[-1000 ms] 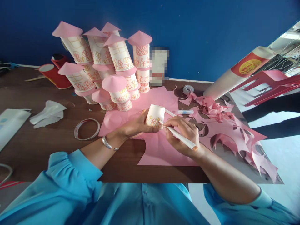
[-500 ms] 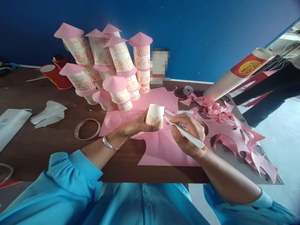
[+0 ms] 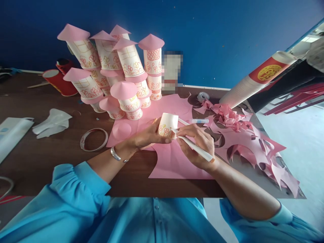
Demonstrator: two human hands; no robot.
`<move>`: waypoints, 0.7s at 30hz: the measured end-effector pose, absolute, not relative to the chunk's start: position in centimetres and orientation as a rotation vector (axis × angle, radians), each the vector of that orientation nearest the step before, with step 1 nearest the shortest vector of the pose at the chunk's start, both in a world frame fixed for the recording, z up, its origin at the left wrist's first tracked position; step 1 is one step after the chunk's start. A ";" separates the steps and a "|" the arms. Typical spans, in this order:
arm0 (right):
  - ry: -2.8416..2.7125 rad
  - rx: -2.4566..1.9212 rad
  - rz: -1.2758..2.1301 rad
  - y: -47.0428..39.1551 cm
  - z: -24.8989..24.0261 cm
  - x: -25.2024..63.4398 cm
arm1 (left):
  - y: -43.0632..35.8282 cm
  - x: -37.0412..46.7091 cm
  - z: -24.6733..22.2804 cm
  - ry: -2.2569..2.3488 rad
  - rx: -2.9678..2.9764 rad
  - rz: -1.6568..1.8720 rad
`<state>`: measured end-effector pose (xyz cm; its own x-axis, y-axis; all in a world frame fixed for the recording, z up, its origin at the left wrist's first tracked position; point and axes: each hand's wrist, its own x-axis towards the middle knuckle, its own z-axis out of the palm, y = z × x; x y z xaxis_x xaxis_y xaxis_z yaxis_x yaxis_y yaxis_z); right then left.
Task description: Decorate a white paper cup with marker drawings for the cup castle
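Wrapped around a white paper cup point(image 3: 168, 123) is my left hand point(image 3: 149, 135), holding it upside down above the pink paper point(image 3: 182, 165). Flowers and grass in red, orange and yellow are drawn around the cup's lower part. A white marker point(image 3: 196, 148) is pinched in my right hand point(image 3: 198, 143), its tip at the drawn flowers on the cup's right side. A second thin white stick, perhaps another pen point(image 3: 182, 120), shows behind the right fingers. Beyond my left hand stand several decorated cup towers point(image 3: 130, 64) with pink cone roofs.
A tape roll point(image 3: 94, 139) and crumpled white paper point(image 3: 52, 123) lie at left, near a red container point(image 3: 59, 82). Pink scraps point(image 3: 255, 141) cover the right side, by a clear tape roll point(image 3: 203, 97), a glue stick point(image 3: 198, 121) and a long stack of cups point(image 3: 255, 79).
My right hand has moved left with the marker, bringing its tip from beside the cup onto its drawing. The cup has barely shifted. A dark shape at the far right has moved.
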<state>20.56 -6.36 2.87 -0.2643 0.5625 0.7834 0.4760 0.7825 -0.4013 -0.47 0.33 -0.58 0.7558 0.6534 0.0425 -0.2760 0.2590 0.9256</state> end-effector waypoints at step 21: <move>-1.980 -0.821 -0.032 -6.4 2.9 20.6 | 0.3 -0.6 -0.5 0.473 1.286 0.670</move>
